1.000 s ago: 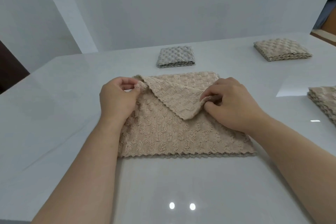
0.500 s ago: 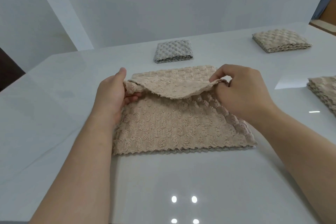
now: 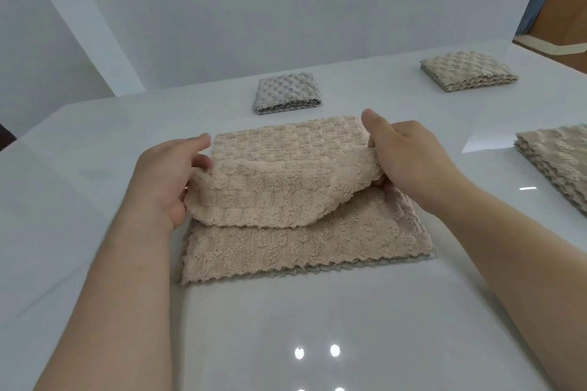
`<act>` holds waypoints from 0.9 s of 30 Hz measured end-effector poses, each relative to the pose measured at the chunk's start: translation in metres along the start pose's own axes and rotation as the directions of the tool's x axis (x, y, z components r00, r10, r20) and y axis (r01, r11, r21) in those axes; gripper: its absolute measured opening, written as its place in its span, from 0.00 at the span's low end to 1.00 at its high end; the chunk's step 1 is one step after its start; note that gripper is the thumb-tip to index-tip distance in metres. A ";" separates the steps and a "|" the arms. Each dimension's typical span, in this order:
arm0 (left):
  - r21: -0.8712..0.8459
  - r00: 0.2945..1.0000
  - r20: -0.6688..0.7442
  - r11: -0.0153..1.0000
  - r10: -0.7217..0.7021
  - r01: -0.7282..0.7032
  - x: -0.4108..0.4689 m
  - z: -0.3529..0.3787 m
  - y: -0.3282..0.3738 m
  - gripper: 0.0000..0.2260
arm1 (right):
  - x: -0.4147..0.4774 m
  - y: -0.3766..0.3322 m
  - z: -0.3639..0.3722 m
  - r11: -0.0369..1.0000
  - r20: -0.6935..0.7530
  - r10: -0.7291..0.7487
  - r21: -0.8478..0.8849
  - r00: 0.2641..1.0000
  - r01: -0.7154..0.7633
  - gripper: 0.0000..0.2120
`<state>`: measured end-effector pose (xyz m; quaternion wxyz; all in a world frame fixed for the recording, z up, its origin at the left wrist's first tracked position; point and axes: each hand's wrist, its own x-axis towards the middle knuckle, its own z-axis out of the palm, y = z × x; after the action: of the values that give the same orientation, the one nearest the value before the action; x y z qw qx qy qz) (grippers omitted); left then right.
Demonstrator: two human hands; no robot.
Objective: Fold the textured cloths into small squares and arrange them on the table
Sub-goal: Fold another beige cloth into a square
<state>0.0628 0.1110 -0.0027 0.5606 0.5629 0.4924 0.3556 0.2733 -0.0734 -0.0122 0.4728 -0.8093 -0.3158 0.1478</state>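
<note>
Fluffy, waffle-textured beige cloth lies on a glossy, smooth white table

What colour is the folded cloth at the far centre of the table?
Grey, with a raised checkered texture: the folded cloth shows best in the head view.

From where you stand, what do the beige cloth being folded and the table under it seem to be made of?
The beige cloth: probably a soft microfibre or terry-like fabric, matte; it shows fuzzy pile, a raised checker weave and zigzag-cut edges. The table: a hard, glossy white top, perhaps polished stone or lacquer; it mirrors bright lights.
</note>
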 end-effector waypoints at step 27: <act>0.253 0.797 0.603 0.954 -0.025 -0.161 -0.006 -0.026 0.000 0.25 | -0.006 -0.005 -0.025 0.976 0.467 0.045 -0.210 0.883 0.061 0.14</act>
<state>0.0363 0.1124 0.0013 0.5848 0.7401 0.3157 0.1025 0.2806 -0.0925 0.0047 0.2910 -0.7951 -0.4384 0.3016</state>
